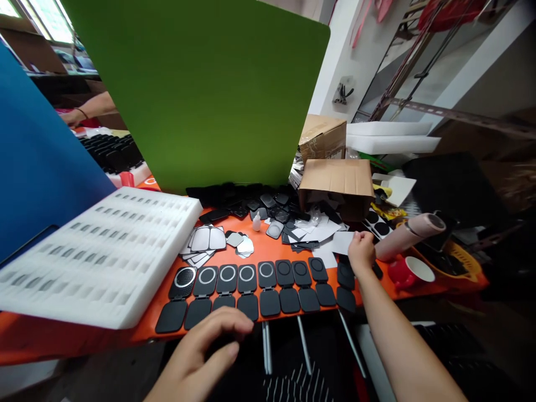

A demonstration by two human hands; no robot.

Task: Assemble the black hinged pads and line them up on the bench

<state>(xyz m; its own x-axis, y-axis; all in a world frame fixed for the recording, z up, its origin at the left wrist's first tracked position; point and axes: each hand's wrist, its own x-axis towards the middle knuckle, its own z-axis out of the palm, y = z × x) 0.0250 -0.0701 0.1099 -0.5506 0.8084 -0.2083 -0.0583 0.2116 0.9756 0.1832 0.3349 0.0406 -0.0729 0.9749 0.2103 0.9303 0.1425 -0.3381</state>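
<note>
My left hand (205, 352) hovers at the table's front edge with curved fingers, thumb apart, nothing in it. At the right, my right hand (362, 251) is closed on the edge of a white sheet (342, 242) beside a heap of loose papers and cutouts (318, 230). Between my hands runs a row of black hinged folding pads (267, 285), laid open in two panels. Those on the left show a pale ring (228, 273) on the upper panel; those toward the right show only a dark circle. Fingers partly cover the lower panels near my left hand.
A white foam tray (138, 307) with slots stands left. Behind are rounded cutouts (209, 238), a small bottle (257, 222) and black parts (268, 201). Rightward stand an open carton (335, 177), a pink flask (397, 244) and a red mug (400, 274). A co-worker's arm (98, 106) shows beyond the green divider (201, 95).
</note>
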